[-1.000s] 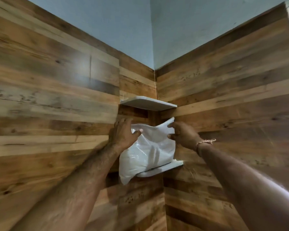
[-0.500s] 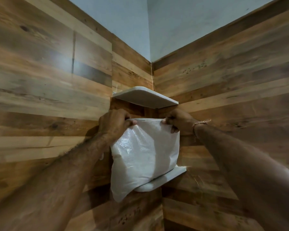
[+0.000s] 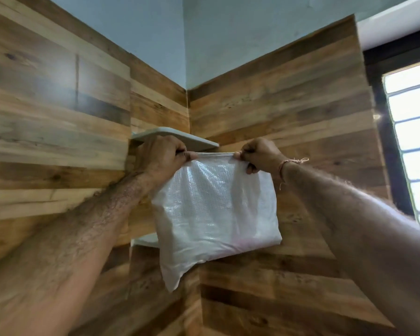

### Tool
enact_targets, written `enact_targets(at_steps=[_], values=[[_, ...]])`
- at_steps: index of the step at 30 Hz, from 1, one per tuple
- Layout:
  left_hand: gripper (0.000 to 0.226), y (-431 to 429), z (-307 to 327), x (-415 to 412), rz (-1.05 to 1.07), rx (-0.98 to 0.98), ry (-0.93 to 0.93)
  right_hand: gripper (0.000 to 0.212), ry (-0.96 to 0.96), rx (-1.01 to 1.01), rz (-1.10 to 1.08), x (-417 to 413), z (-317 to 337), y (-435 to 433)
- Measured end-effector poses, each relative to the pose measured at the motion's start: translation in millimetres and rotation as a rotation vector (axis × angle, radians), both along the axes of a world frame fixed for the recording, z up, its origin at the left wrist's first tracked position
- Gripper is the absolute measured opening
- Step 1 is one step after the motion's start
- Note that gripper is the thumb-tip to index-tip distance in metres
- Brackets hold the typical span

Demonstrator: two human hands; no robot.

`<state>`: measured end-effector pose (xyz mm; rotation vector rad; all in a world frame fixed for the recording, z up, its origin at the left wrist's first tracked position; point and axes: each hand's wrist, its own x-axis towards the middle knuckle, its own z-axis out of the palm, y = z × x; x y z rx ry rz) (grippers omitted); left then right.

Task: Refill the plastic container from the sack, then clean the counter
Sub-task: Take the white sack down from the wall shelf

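Now both fists grip the white sack at mid-frame: left hand pinches its top-left corner, right hand its top-right.

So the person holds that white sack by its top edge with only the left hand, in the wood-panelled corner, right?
Not quite. The head view shows both the left hand and the right hand pinching the white sack by its top edge in the wood-panelled corner.
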<state>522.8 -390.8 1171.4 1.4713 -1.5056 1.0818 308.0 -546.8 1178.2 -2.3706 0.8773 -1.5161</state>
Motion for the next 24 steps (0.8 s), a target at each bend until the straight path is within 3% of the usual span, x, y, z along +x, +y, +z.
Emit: enact_targets(at_steps=[5,14,24], values=[[0.053,28,-59,-79,-0.058,0.098,0.049,0.037,0.060,0.085,-0.039,-93,-53,39],[0.055,88,-227,-227,-0.094,0.406,0.084,0.031,0.231,0.313,-0.072,-249,-215,104],[0.056,143,-420,-326,-0.169,0.678,0.124,0.039,0.374,0.535,-0.159,-342,-402,157]])
